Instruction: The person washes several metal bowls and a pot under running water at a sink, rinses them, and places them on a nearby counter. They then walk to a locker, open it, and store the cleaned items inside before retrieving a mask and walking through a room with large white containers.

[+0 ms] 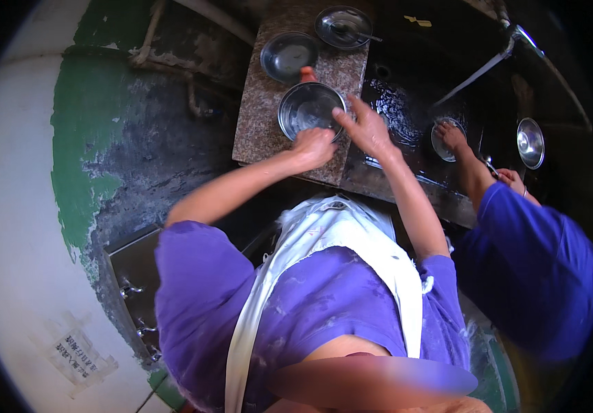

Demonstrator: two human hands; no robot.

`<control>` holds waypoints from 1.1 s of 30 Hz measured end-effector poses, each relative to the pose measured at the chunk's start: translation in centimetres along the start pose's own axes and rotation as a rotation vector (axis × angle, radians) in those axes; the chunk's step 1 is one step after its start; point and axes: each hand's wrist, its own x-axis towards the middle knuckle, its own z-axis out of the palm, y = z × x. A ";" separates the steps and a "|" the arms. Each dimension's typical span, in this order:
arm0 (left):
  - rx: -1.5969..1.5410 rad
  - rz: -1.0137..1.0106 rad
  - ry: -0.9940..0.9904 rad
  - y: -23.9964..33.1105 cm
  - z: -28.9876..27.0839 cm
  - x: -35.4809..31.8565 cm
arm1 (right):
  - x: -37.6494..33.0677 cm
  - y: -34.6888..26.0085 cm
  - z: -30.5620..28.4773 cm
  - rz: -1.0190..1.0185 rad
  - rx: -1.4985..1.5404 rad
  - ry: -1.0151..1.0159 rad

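A round metal bowl (pixel 300 113) stands at the right side of a speckled stone counter (pixel 259 134). My left hand (pixel 316 146) is closed at the bowl's near rim, its fingers curled over the edge. My right hand (pixel 370 129) is at the bowl's right side, fingers apart and the thumb by the rim. Behind the bowl pokes up a small orange-red object (pixel 308 73), partly hidden, whose kind I cannot make out. A second metal bowl (pixel 286 56) sits just behind, to the left.
A third metal bowl (pixel 334 20) at the back holds a utensil. Water runs from a pipe (pixel 479 76) into the dark wet sink (pixel 396 103). There a co-worker's hand (pixel 452 135) reaches into a bowl (pixel 441 146). Another shiny bowl (pixel 530 143) is farther right.
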 end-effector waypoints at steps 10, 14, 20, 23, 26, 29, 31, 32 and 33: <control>0.407 0.411 -0.311 -4.9 -3.0 -1.9 | 3.1 -1.1 -0.3 -0.221 -0.253 -0.148; -0.024 0.241 -0.194 -2.2 0.1 -0.6 | 0.9 -1.2 1.6 -0.151 0.019 -0.012; -0.050 0.319 0.063 -2.4 0.5 -2.1 | 0.1 -0.5 3.8 -0.149 0.096 0.089; 0.140 0.378 -0.166 -4.7 -1.2 -3.3 | 0.6 -0.8 3.9 -0.209 0.040 0.090; 0.010 0.332 -0.158 -4.5 -0.7 -2.1 | 1.1 -1.3 4.0 -0.234 0.066 0.139; -0.392 0.266 0.105 -2.2 1.6 0.0 | 1.7 -1.5 3.9 -0.227 0.093 0.124; -0.343 0.269 0.298 -1.7 2.5 -0.1 | 2.1 -1.4 3.8 -0.261 0.072 0.119; -0.248 0.259 0.278 -1.9 2.5 -0.6 | 2.3 -1.3 3.7 -0.241 0.059 0.084; -0.159 0.258 0.257 -2.3 2.2 -1.4 | 2.5 -1.2 3.6 -0.233 0.047 0.082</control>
